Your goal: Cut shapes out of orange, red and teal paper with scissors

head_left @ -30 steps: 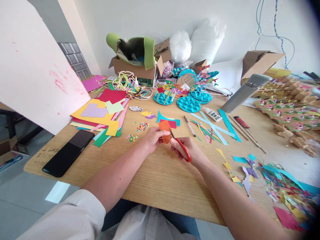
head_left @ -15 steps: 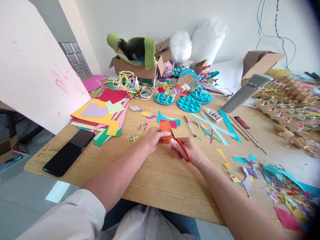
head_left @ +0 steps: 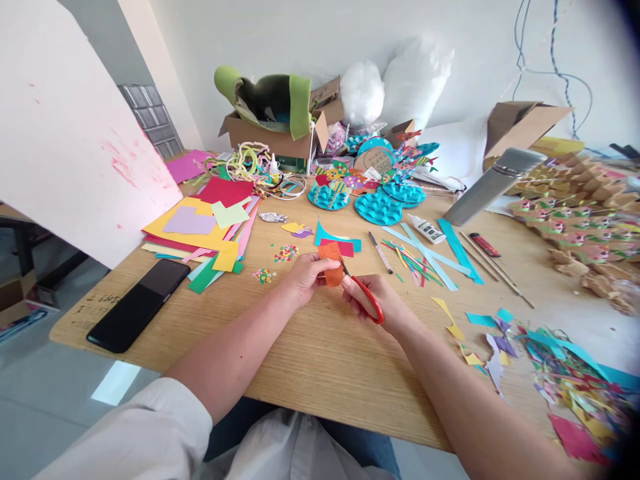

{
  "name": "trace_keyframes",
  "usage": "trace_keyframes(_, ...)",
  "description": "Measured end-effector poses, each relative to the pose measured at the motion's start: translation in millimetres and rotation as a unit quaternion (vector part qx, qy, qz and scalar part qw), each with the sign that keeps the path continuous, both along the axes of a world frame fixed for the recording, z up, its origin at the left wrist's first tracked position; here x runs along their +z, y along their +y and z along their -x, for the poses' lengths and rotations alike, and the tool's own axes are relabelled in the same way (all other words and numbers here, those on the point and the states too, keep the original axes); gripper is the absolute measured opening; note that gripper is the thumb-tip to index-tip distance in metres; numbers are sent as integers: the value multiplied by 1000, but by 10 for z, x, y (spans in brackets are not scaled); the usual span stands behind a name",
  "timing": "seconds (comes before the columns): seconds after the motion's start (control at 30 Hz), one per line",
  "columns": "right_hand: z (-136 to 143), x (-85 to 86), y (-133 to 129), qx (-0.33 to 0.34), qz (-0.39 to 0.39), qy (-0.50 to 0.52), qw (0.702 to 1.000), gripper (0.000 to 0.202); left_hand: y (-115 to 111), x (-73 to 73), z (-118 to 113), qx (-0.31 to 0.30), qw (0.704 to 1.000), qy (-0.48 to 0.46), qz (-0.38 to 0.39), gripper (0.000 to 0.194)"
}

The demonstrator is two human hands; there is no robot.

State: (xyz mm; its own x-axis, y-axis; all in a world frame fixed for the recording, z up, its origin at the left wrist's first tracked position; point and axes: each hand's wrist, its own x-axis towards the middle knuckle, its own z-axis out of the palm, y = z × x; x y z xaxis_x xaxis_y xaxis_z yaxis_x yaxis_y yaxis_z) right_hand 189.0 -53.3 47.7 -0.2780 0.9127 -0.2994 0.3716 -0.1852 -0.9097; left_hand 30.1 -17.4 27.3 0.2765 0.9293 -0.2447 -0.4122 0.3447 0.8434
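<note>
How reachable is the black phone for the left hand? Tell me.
Probably yes: nothing covers the phone and bare table lies beside it, though the left hand would likely need to release the orange paper first.

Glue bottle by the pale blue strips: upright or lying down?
Lying down: the glue bottle rests on its side, label facing up.

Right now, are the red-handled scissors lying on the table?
No, the right hand holds the red-handled scissors at the orange paper, which the left hand grips.

the phone (head_left: 139, 305) lies left of the pen (head_left: 381, 253).
</note>
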Motion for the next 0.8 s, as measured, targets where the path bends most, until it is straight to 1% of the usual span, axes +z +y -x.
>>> trace_keyframes(0.17, -7, -20, 6, 0, 14, 16, 1000, 61, -6, 9, -5, -11, 1000, 1, -9, 29)
trace_keyframes(0.33, -3, -11, 3, 1, 13, 17, 1000, 65, -11, 10, -8, -22, 1000, 1, -10, 30)
trace_keyframes(0.53, -6, -37, 7, -4, 17, 25, 1000, 63, -18, 9, -5, -26, 1000, -2, -10, 28)
trace_keyframes(0.8, 0, -42, 2, -13, 19, 31, 999, 69, -23, 3, -4, -23, 1000, -8, 2, 28)
